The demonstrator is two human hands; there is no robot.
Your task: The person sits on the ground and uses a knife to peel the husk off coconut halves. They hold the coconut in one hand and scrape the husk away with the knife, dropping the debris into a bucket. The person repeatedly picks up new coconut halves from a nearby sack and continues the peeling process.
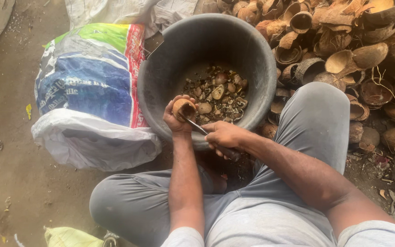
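My left hand (175, 120) grips a small round brown coconut piece (182, 108) over the near rim of a large dark grey tub (161, 77). My right hand (223, 135) holds a knife (194, 124) by its dark handle, with the blade tip pressed into the coconut piece. Inside the tub lie several brown and pale coconut chunks (218, 93). I sit on the ground in grey trousers, knees apart, with the tub between them.
A heap of empty coconut shells (344, 50) fills the right and back. A filled printed white, blue, green and red sack (90, 87) lies left of the tub on the dirt floor. A yellowish bag corner (67, 237) shows at the bottom.
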